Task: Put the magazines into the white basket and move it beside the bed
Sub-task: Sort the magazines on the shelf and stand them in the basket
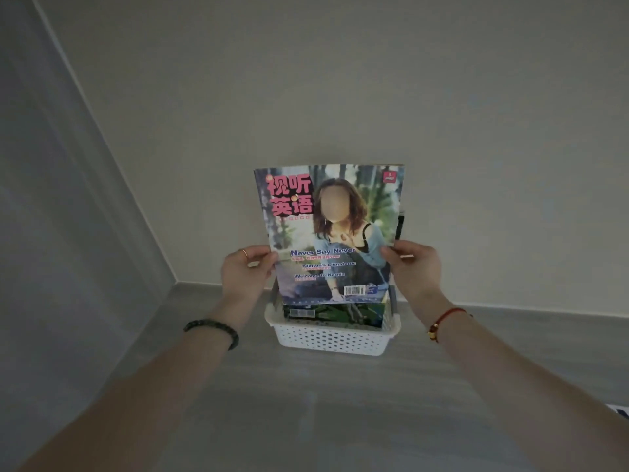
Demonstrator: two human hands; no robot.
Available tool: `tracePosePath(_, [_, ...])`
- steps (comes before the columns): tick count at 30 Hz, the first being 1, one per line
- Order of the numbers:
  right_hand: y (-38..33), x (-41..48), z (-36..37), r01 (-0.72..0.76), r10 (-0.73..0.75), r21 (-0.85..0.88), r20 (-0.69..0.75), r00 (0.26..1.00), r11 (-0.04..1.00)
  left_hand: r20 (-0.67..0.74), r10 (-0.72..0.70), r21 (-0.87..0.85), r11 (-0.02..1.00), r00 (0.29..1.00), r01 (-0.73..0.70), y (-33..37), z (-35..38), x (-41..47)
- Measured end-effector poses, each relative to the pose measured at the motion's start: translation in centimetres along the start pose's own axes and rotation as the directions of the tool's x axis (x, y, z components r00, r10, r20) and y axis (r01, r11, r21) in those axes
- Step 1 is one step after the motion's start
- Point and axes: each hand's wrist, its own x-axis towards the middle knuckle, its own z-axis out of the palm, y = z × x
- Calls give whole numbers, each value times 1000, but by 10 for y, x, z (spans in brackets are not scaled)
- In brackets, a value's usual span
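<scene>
I observe the left hand (243, 272) and the right hand (413, 267) each pinching one side edge of an upright magazine (328, 233), cover facing me. Its lower edge sits just above the white basket (332, 337), which rests on the grey floor (306, 403) against the wall (340, 80). A second magazine (335, 315) already stands in the basket.

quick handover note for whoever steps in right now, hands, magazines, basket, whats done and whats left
Left hand and right hand: each pinches a side edge of the front magazine, held upright over the white basket.
Basket sits on the floor against the wall, with at least one other magazine already inside.
Done: part of the loading.
Left: lower this magazine in, then carry the basket beside the bed, which is not in view.
</scene>
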Motion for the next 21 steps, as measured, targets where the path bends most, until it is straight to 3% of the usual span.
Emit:
tracePosePath(6, [43, 17, 29, -91, 86, -170, -40, 996, 981, -30, -65, 143, 987, 997, 68, -53, 24, 35])
tracePosePath(9, [68, 16, 36, -133, 127, -200, -42, 991, 971, 33, -84, 183, 980, 996, 76, -79, 32, 36])
tracePosePath(16, [97, 20, 41, -169, 153, -230, -87, 984, 958, 61, -91, 142, 987, 994, 81, -96, 37, 32])
tracePosePath(21, [99, 20, 34, -175, 171, -236, -37, 985, 956, -13, -201, 17, 979, 980, 201, -91, 33, 27])
